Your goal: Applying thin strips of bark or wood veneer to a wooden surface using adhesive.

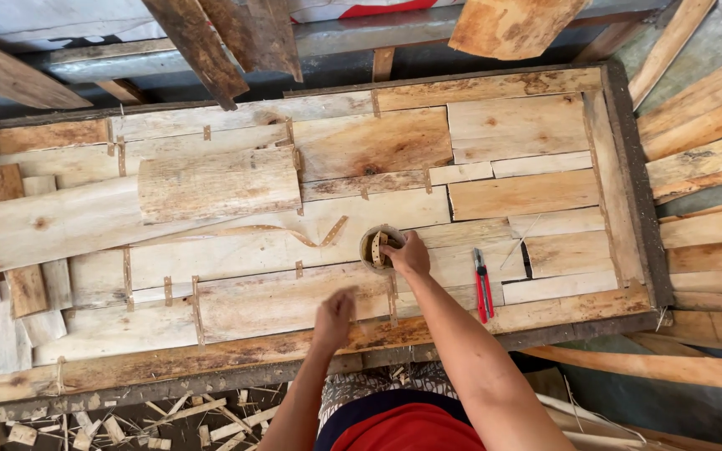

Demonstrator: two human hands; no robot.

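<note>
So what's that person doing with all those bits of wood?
A person leans over a big wooden panel pieced together from many flat boards. The right hand reaches into a small round container holding little wooden strips. The left hand hovers over the boards near the panel's front edge, looking blurred. Red-handled pliers lie on the panel to the right. Wood scraps litter the floor below.

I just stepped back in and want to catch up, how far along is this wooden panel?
Done: most boards in the wooden panel lie edge to edge, many seams crossed by small strips. In hand: the right hand reaches into a small round container of strips; the left hand hovers blurred over a lower board. Left: one loose board lies on top, and a dark gap shows near the red pliers.
</note>
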